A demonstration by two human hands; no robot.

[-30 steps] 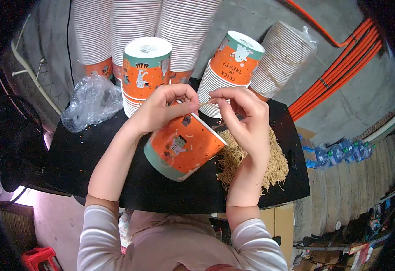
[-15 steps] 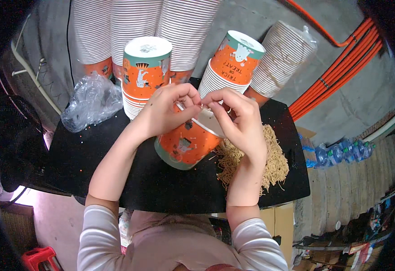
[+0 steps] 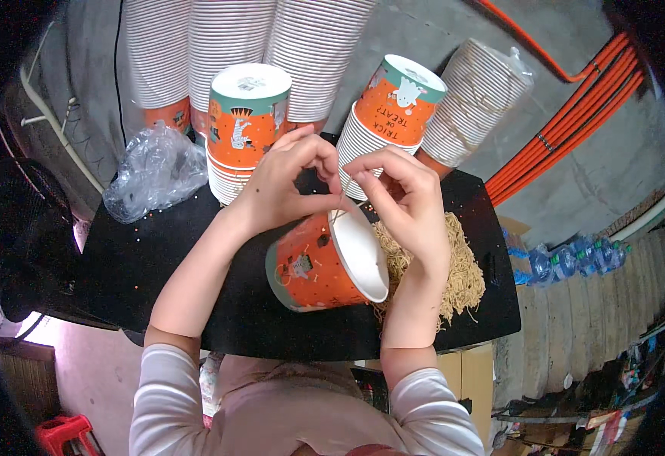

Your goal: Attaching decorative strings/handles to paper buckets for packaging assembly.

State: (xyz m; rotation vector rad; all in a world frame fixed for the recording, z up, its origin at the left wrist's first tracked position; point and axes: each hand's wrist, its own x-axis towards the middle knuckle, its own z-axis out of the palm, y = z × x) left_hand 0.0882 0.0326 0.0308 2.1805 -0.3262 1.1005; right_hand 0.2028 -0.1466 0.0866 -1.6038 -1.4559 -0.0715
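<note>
An orange paper bucket (image 3: 313, 266) with a green base band and white inside is tilted below my hands, its mouth turned to the right. A thin tan cord (image 3: 337, 216) runs up from its rim between my fingers. My left hand (image 3: 291, 182), thumb beside the rim, is closed in a loose pinch at the cord. To its right, my right hand (image 3: 405, 197) pinches the cord's upper part between thumb and forefinger. Partly behind my right wrist lies a pile of tan cords (image 3: 462, 266). Whether the cord is knotted is too small to tell.
Two upside-down stacks of printed buckets, a left one (image 3: 247, 121) and a right one (image 3: 393, 106), stand beyond my hands on the black table (image 3: 173, 266). Crumpled clear plastic (image 3: 154, 175) lies at left. Tall wrapped stacks (image 3: 230, 45) rise behind. A red stool (image 3: 66, 435) stands lower left.
The bucket has swung so its mouth turns more to the right, showing more of its white inside. My hands stay close together, with the cord now visible between them.
</note>
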